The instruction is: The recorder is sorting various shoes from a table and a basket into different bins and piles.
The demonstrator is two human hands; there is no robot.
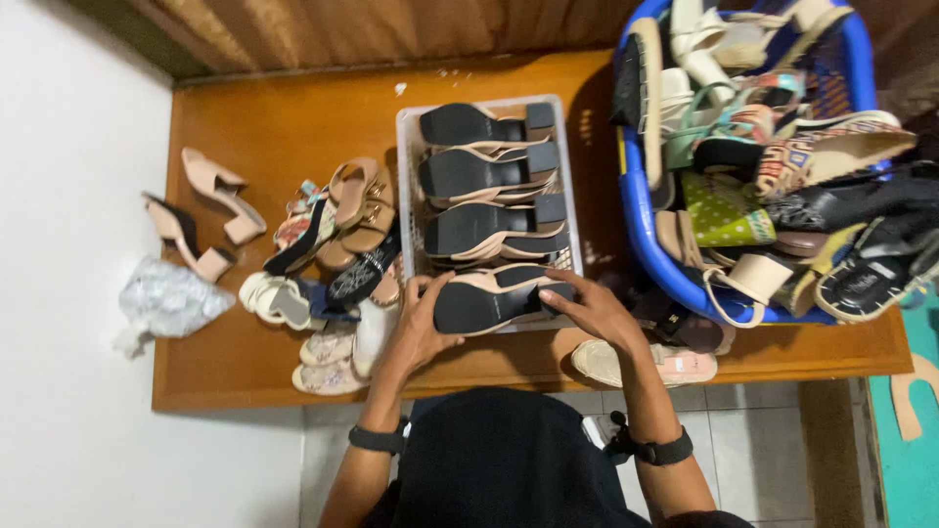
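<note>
Both our hands, left [423,328] and right [592,311], grip a black-soled heeled sandal [499,298], seating it in the white crate [406,196]; next comes a steady push down.

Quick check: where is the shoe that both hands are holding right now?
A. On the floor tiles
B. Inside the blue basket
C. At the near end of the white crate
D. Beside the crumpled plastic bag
C: the left hand and right hand grip the black-soled shoe at the near end of the white crate, in line with the other shoes stacked there.

- The shoe [494,298] has a black sole and a tan edge.
- It lies on its side at the near end of the white bin [409,176], sole facing up.
</note>
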